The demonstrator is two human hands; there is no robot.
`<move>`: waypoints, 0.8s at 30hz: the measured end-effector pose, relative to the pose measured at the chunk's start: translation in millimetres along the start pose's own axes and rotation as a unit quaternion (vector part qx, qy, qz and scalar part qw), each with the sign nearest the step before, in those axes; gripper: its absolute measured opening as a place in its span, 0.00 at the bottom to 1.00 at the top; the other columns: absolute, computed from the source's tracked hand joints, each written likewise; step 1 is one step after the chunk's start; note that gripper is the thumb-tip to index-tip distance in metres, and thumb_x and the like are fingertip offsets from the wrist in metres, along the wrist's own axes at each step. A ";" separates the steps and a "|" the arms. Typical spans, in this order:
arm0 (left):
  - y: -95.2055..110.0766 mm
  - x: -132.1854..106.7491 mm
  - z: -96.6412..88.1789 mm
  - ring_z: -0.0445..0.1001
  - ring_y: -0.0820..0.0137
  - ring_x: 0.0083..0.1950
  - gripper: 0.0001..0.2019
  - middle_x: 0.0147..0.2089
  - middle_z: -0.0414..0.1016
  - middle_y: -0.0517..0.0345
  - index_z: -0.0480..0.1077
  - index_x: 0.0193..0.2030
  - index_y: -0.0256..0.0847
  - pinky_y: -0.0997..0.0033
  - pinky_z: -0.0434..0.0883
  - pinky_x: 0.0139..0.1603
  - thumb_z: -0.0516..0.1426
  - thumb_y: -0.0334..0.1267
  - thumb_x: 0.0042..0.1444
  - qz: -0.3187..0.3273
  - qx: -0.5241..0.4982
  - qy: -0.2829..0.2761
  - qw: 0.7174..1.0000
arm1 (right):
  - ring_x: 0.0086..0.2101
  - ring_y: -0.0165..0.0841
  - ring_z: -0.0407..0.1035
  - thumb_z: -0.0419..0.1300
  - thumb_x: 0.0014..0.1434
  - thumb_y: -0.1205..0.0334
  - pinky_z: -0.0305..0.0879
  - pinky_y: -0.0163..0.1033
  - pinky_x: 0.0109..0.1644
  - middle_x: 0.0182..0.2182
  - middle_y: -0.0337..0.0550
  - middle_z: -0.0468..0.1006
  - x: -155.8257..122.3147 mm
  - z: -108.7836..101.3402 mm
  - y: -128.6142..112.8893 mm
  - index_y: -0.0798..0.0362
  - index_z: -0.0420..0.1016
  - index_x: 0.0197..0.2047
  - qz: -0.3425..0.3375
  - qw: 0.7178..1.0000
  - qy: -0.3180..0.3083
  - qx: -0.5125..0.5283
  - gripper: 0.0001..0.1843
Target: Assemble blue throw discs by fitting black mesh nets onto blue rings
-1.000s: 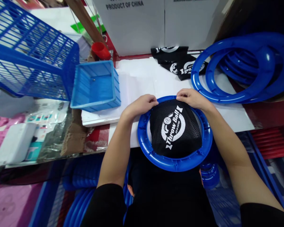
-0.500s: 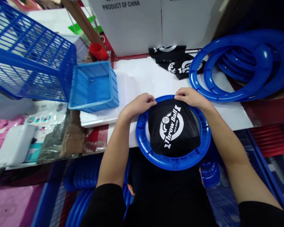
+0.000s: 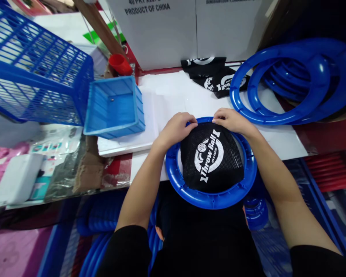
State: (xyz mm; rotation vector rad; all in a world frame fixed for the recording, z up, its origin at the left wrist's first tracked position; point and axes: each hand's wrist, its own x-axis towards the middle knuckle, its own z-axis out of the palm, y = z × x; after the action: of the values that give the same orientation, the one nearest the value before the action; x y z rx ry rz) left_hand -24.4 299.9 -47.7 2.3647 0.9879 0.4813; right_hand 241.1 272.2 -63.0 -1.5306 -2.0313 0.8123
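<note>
A blue plastic ring (image 3: 213, 202) lies at the near edge of the worktop, partly overhanging it in front of my body. Inside it sits a black mesh fabric piece (image 3: 216, 157) with white "Throw Ball" print; its far edge reaches the ring's rim, while gaps show at the left and right. My left hand (image 3: 178, 129) is closed over the far left rim, thumb at the fabric's top edge. At the far rim, a short way right, my right hand (image 3: 229, 119) pinches the fabric edge against the ring. The fingertips partly hide what they grip.
Several blue rings (image 3: 279, 115) are heaped at the right, beside black printed fabric pieces (image 3: 210, 75). A light-blue bin (image 3: 113, 129) and a blue basket (image 3: 40, 82) stand left, with a red cup (image 3: 120, 64) behind. White cartons (image 3: 167, 34) wall the back.
My left hand has shifted right along the far rim, its fingers now over the ring nearer my right hand. The right hand, ring and fabric have hardly moved.
</note>
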 end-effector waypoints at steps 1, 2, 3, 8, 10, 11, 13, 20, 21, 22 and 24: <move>-0.1 -0.1 -1.7 0.78 0.63 0.48 0.06 0.44 0.84 0.54 0.80 0.41 0.42 0.59 0.72 0.57 0.59 0.35 0.67 -0.007 -0.017 0.001 1.000 | 0.43 0.43 0.75 0.64 0.65 0.60 0.72 0.54 0.57 0.41 0.47 0.82 -1.7 -0.6 -1.1 0.49 0.79 0.34 0.004 1.000 0.003 0.004 0.07; 0.1 -0.1 -2.9 0.78 0.63 0.47 0.06 0.44 0.84 0.54 0.80 0.41 0.42 0.60 0.73 0.55 0.59 0.35 0.67 -0.017 -0.034 0.004 0.999 | 0.43 0.42 0.75 0.63 0.66 0.60 0.73 0.53 0.56 0.41 0.47 0.82 -3.1 -1.3 -2.6 0.49 0.79 0.35 0.007 1.000 0.011 0.010 0.07; 0.6 0.1 -3.5 0.78 0.64 0.47 0.06 0.44 0.84 0.53 0.80 0.40 0.42 0.62 0.73 0.54 0.59 0.35 0.66 -0.026 -0.047 0.007 0.999 | 0.43 0.42 0.75 0.62 0.66 0.60 0.73 0.53 0.55 0.42 0.47 0.81 -4.1 -2.2 -4.4 0.49 0.80 0.37 0.003 1.000 0.020 0.016 0.07; 2.7 3.8 1.3 0.78 0.64 0.46 0.07 0.42 0.84 0.53 0.80 0.39 0.40 0.62 0.72 0.52 0.58 0.34 0.66 -0.057 -0.069 0.013 0.996 | 0.51 0.45 0.75 0.62 0.68 0.57 0.71 0.55 0.63 0.47 0.48 0.81 4.8 -5.2 -14.1 0.49 0.81 0.41 -0.108 0.994 0.004 -0.007 0.07; 1.5 6.4 3.7 0.78 0.64 0.45 0.07 0.42 0.82 0.53 0.79 0.39 0.39 0.61 0.72 0.53 0.58 0.33 0.65 -0.070 -0.072 0.005 0.995 | 0.52 0.44 0.75 0.63 0.68 0.58 0.70 0.55 0.63 0.48 0.48 0.82 12.4 -4.1 -16.3 0.49 0.80 0.39 -0.138 0.990 -0.030 -0.013 0.06; 0.6 7.6 4.6 0.77 0.64 0.45 0.07 0.42 0.81 0.53 0.79 0.38 0.39 0.61 0.72 0.53 0.59 0.33 0.64 -0.077 -0.075 0.004 0.994 | 0.51 0.44 0.76 0.63 0.68 0.59 0.70 0.55 0.63 0.48 0.48 0.82 15.7 -3.0 -16.6 0.49 0.79 0.39 -0.147 0.988 -0.045 -0.008 0.06; -1.2 9.9 5.9 0.77 0.64 0.46 0.06 0.44 0.79 0.52 0.79 0.36 0.38 0.61 0.73 0.56 0.60 0.33 0.63 -0.092 -0.085 0.007 0.992 | 0.51 0.43 0.76 0.61 0.68 0.60 0.71 0.54 0.62 0.48 0.48 0.83 20.3 -0.4 -16.1 0.49 0.78 0.38 -0.160 0.985 -0.060 0.005 0.07; -1.8 14.1 9.9 0.75 0.63 0.50 0.06 0.47 0.75 0.51 0.80 0.36 0.37 0.61 0.72 0.61 0.60 0.34 0.61 -0.142 -0.111 0.012 0.984 | 0.47 0.42 0.75 0.59 0.69 0.60 0.72 0.51 0.57 0.45 0.49 0.82 22.1 8.7 -10.6 0.49 0.75 0.37 -0.142 0.989 -0.036 0.003 0.07; -1.9 14.3 10.3 0.75 0.62 0.50 0.07 0.47 0.75 0.51 0.80 0.36 0.37 0.60 0.72 0.60 0.60 0.34 0.61 -0.144 -0.107 0.010 0.984 | 0.46 0.42 0.75 0.60 0.69 0.60 0.71 0.51 0.57 0.44 0.49 0.82 22.7 9.6 -10.6 0.49 0.75 0.37 -0.137 0.990 -0.037 0.001 0.07; -2.0 14.7 10.7 0.75 0.62 0.49 0.07 0.46 0.74 0.51 0.79 0.36 0.37 0.60 0.72 0.60 0.59 0.34 0.62 -0.145 -0.102 0.008 0.984 | 0.46 0.42 0.75 0.60 0.68 0.61 0.71 0.51 0.57 0.44 0.48 0.81 23.5 10.3 -10.9 0.50 0.75 0.36 -0.131 0.991 -0.038 -0.002 0.08; -2.5 15.6 11.4 0.75 0.61 0.49 0.08 0.45 0.75 0.51 0.79 0.35 0.38 0.59 0.72 0.59 0.59 0.35 0.62 -0.146 -0.092 0.008 0.985 | 0.45 0.41 0.75 0.61 0.68 0.61 0.71 0.51 0.57 0.43 0.48 0.81 24.9 11.2 -12.0 0.50 0.75 0.35 -0.119 0.992 -0.039 -0.007 0.08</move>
State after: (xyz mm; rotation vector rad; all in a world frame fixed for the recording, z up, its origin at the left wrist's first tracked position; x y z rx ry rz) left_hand -9.5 309.0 -56.5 2.0138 1.2179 0.4565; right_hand 218.6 291.7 -62.3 -1.2501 -2.2265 0.7741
